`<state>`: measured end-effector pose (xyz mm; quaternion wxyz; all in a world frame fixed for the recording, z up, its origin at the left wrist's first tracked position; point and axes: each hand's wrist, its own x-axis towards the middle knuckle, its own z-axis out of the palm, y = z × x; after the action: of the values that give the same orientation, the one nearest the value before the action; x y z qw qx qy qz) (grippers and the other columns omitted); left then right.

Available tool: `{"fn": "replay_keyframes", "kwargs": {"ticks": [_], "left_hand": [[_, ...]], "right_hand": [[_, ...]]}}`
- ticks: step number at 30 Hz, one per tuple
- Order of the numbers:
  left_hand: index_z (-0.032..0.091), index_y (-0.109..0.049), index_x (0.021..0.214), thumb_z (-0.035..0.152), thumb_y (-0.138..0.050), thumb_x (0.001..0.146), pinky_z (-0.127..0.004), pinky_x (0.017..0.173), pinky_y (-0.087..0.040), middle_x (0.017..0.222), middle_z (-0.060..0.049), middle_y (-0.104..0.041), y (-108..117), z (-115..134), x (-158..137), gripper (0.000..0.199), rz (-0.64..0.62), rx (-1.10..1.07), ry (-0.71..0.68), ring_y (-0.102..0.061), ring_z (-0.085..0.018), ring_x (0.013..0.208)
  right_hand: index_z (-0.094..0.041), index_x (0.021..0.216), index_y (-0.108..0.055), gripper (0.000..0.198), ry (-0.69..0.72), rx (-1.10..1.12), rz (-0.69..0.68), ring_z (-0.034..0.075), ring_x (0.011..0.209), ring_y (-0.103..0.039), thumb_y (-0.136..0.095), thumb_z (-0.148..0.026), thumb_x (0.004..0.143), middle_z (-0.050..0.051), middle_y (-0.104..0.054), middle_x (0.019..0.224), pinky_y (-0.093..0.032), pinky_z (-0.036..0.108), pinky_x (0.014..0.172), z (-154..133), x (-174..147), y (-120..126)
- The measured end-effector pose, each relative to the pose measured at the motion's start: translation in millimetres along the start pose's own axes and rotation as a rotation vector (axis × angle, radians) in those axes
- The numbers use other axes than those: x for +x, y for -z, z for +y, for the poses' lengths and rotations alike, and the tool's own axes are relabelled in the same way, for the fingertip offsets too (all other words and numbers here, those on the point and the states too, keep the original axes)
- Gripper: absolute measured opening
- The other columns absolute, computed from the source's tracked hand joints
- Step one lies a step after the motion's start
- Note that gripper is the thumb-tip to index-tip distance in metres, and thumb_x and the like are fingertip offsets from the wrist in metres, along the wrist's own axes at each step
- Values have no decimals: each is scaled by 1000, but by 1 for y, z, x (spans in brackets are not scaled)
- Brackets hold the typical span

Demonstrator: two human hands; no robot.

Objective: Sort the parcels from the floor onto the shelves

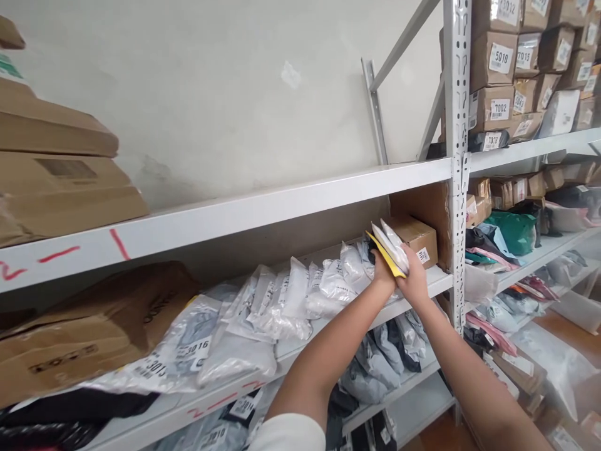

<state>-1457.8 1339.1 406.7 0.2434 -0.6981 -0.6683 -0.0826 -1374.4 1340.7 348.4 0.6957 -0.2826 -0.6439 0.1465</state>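
Observation:
Over the right end of the middle shelf, my two hands are close together at a small upright bundle of thin mailers. A yellow mailer (385, 254) faces left, and white mailers (395, 245) stand against its right side. My right hand (415, 275) is closed round the bundle from the right. Against the yellow side lies my left hand (385, 273), its fingers curled and partly hidden. A row of white plastic parcels (334, 282) leans to the left of my hands. Just behind them sits a small cardboard box (416, 238) with a white label.
Large cardboard boxes (70, 188) sit on the upper shelf at left, and a big carton (94, 332) lies below. A perforated upright post (457, 125) separates this rack from shelves of labelled boxes (498, 59) at right. Grey bags (370, 369) fill the lower shelf.

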Motion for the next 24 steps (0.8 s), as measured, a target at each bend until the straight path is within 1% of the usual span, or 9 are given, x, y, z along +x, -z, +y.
{"fn": "replay_keyframes", "kwargs": {"ticks": [3, 6, 10, 12, 14, 16, 18, 21, 24], "left_hand": [[2, -72, 123, 27, -68, 81, -55, 118, -37, 128, -27, -68, 6, -3, -6, 49, -59, 43, -12, -58, -38, 125], [8, -74, 122, 26, -83, 66, -59, 124, -24, 129, -25, -68, 23, -13, -22, 59, -107, 59, -136, -53, -43, 131], [24, -79, 99, 21, -56, 86, -61, 127, -16, 115, -11, -75, 56, -32, -39, 27, 21, -84, -178, -58, -34, 126], [26, -78, 102, 19, -47, 90, -60, 126, -21, 122, -8, -72, 69, -40, -37, 34, 166, -162, -42, -58, -32, 126], [24, -72, 123, 28, -49, 94, -54, 123, -29, 139, -10, -63, 74, -44, -28, 37, 251, -223, 62, -53, -32, 133], [22, -58, 144, 42, -51, 97, -46, 120, -36, 152, -13, -52, 71, -43, -17, 52, 166, -305, 83, -48, -32, 140], [24, -51, 151, 50, -45, 99, -40, 118, -38, 160, -14, -43, 61, -41, -6, 58, -50, -386, 68, -48, -29, 142], [26, -58, 144, 56, -31, 103, -40, 116, -39, 164, -14, -37, 46, -39, 9, 58, -246, -371, 85, -50, -29, 141], [24, -41, 158, 59, -23, 102, -43, 118, -37, 165, -17, -33, 40, -41, 19, 69, -289, -361, 91, -41, -31, 147]], "right_hand": [[-12, 129, -55, 56, -119, -33, -33, 34, 120, -64, -54, -27, 75, 20, -68, 129, -50, 54, 106, 27, 9, -19], [-15, 132, -50, 56, -174, -74, -30, 35, 113, -66, -55, -30, 79, 19, -69, 124, -54, 53, 98, 42, 2, -27], [-9, 144, -39, 67, -289, -251, -139, 39, 103, -68, -55, -31, 83, 25, -66, 125, -56, 54, 87, 40, -7, -31], [-7, 147, -37, 70, -234, -353, -132, 40, 108, -65, -55, -29, 83, 28, -64, 128, -55, 56, 89, 34, -5, -31], [-7, 149, -35, 72, -22, -384, -99, 40, 120, -59, -56, -29, 84, 27, -59, 136, -50, 58, 99, 28, -1, -29], [-9, 147, -39, 65, 201, -349, -100, 38, 125, -54, -54, -33, 88, 24, -57, 137, -46, 59, 106, 25, 2, -28], [-12, 140, -48, 53, 309, -327, -114, 36, 122, -54, -49, -37, 93, 22, -60, 130, -46, 59, 105, 29, 2, -28], [-14, 130, -56, 42, 323, -375, -76, 36, 117, -55, -43, -37, 97, 21, -61, 122, -48, 59, 100, 47, 1, -33], [-12, 136, -53, 47, 317, -399, -37, 38, 122, -54, -44, -37, 98, 24, -58, 128, -48, 59, 100, 64, 0, -39]]}}
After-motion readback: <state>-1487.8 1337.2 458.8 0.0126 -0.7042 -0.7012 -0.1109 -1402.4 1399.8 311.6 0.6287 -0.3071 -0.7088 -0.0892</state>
